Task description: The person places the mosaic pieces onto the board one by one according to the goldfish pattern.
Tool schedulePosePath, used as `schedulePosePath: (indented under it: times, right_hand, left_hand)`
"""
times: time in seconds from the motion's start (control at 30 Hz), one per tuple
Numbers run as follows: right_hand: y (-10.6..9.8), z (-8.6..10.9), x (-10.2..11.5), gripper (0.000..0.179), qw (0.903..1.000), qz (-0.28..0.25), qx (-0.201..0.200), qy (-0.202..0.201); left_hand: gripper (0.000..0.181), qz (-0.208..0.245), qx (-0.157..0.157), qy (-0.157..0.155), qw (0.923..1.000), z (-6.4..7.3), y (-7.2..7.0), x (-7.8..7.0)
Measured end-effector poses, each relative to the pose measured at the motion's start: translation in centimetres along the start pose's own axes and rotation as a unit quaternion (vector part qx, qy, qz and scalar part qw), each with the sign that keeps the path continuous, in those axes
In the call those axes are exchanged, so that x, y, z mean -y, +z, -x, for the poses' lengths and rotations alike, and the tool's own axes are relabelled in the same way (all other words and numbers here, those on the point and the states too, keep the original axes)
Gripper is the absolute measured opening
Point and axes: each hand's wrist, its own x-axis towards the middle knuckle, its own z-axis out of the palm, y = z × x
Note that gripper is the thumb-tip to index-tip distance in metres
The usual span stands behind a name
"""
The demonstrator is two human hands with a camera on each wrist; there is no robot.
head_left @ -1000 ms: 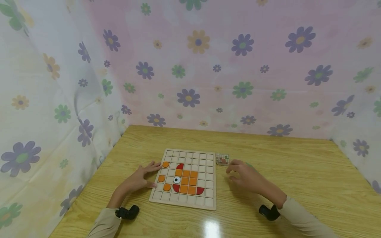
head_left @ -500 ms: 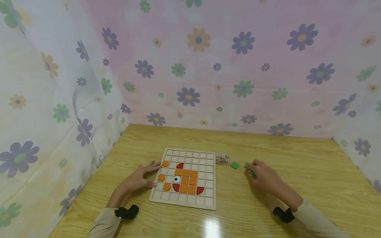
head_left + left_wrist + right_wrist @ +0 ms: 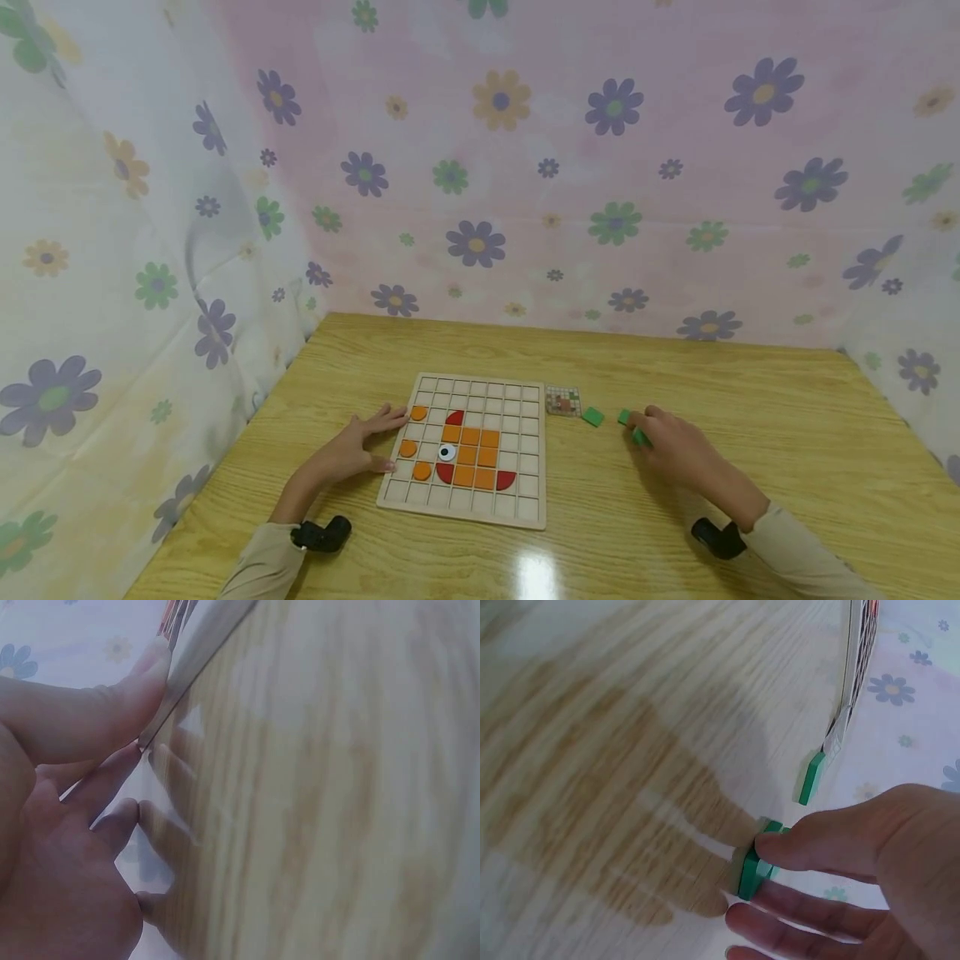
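Observation:
My left hand [image 3: 348,450] rests at the left edge of a wooden grid board [image 3: 519,508], its fingers extended and touching the rim. On the board, orange square tiles [image 3: 468,456] form a block with red quarter-round tiles [image 3: 506,481] and a round eye piece [image 3: 447,452]. Orange discs [image 3: 422,472] sit in cells to the left. To the right of the board, my right hand [image 3: 675,446] pinches a green tile [image 3: 751,871] between thumb and fingers, low over the table. Another green tile [image 3: 624,417] lies just beside those fingertips, partly covered.
A small pattern card [image 3: 562,402] lies against the board's upper right side. Next to it is a loose green square tile [image 3: 593,416]. Flowered cloth [image 3: 540,250] hangs behind and beside the wooden table [image 3: 750,400].
My right hand has moved right, away from the card, uncovering the loose green square, and has come to the other green tiles. The left hand and the board have stayed put.

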Motion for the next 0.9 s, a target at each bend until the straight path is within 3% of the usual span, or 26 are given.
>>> schedulePosePath:
  times: [0.37, 0.9]
  right_hand:
    - [0.1, -0.8, 0.1, 0.02, 0.9983, -0.051, -0.002, -0.028]
    - [0.7, -4.8, 2.9, 0.014, 0.9922, -0.111, 0.008, -0.056]
  left_hand:
    - [0.074, 0.002, 0.0, -0.002, 1.0, 0.1, 0.0, 0.0]
    - [0.077, -0.005, 0.008, 0.007, 0.9999, -0.1, -0.2, 0.6]
